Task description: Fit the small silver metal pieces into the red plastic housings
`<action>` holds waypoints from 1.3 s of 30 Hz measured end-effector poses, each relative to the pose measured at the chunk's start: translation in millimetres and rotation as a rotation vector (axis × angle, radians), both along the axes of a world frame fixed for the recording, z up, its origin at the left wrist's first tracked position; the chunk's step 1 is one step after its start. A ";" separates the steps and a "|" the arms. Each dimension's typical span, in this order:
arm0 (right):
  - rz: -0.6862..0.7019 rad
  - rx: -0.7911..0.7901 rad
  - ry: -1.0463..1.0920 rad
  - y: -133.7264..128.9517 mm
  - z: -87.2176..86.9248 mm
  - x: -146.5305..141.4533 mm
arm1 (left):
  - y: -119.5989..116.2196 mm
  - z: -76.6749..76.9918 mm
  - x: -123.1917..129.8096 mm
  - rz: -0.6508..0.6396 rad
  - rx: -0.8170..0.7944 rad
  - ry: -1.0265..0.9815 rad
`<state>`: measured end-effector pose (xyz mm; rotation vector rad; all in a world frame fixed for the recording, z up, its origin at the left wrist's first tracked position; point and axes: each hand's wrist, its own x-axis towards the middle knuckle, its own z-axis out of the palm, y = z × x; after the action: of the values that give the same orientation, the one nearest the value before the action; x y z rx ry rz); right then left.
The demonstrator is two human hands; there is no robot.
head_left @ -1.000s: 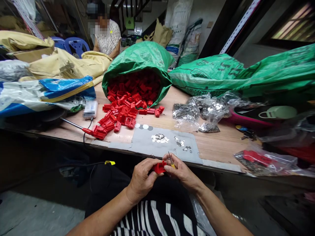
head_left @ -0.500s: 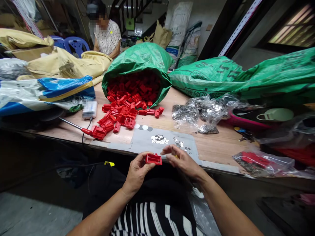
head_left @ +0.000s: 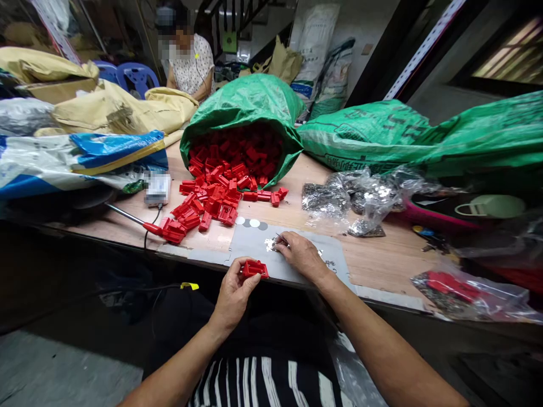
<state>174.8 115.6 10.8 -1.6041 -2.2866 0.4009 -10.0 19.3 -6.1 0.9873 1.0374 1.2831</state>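
My left hand (head_left: pixel 233 285) pinches a red plastic housing (head_left: pixel 255 269) just off the table's front edge. The housing is a small rectangular tray-like shell, its hollow side facing up. My right hand (head_left: pixel 300 254) is over the grey mat (head_left: pixel 250 249), thumb and forefinger drawn together at a heap of small silvery metal pieces (head_left: pixel 270 244). A thin dark sliver shows at its fingertips; what it is, I cannot make out. More tiny metal parts (head_left: pixel 330 263) lie to the right of this hand, partly hidden by it.
Red housings (head_left: pixel 212 198) spill from a green woven sack (head_left: pixel 250 102). Clear bags of metal parts (head_left: pixel 326 198) lie right of centre. A screwdriver-like rod with a red handle (head_left: pixel 153 228) is at left. Another person (head_left: pixel 195 62) sits across the table.
My right hand has moved away from the red housing, forward onto the metal pieces on the mat. My left hand has shifted slightly left and tilted the housing.
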 end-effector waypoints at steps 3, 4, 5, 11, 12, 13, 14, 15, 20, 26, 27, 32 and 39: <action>0.003 -0.016 -0.018 4.5 -0.7 -1.3 | 0.3 -3.2 -1.4 0.023 0.035 0.071; 0.004 -0.019 -0.019 5.4 -0.8 -0.7 | 0.4 -4.3 -1.7 0.034 0.047 0.094; 0.005 -0.020 -0.013 6.1 -0.7 0.5 | 0.6 -5.5 -1.8 0.045 0.060 0.116; -0.051 -0.036 0.177 3.0 2.5 10.0 | 5.5 -12.4 1.3 0.098 0.143 0.241; -0.072 -0.052 0.237 0.8 3.0 10.6 | 6.7 -13.0 2.4 0.097 0.152 0.249; -0.085 -0.074 0.308 -2.0 3.2 10.6 | 7.9 -13.4 3.6 0.095 0.160 0.253; -0.088 -0.102 0.390 -5.3 3.2 9.8 | 8.9 -13.6 4.8 0.090 0.168 0.255; -0.081 -0.136 0.474 -9.2 3.0 8.3 | 9.8 -13.6 6.0 0.085 0.176 0.254; 0.005 -0.261 0.728 -32.2 -1.3 -4.5 | 11.2 -12.3 9.5 0.035 0.229 0.259; -0.009 -0.240 0.733 -48.6 -9.2 -11.7 | 8.9 -6.4 10.9 0.020 0.312 0.319; -0.013 -0.246 0.737 -49.7 -10.5 -12.0 | 8.5 -5.4 11.2 0.016 0.325 0.326; -0.005 -0.332 0.864 -51.9 -10.6 -12.7 | 7.2 -0.6 12.6 -0.009 0.282 0.262; -0.021 -0.602 1.046 -54.0 3.2 -6.5 | 6.8 6.3 11.9 -0.061 0.026 -0.086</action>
<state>168.3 61.6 14.0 -1.1465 -1.3749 1.5831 1.9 26.1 0.1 0.9678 0.9198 1.2808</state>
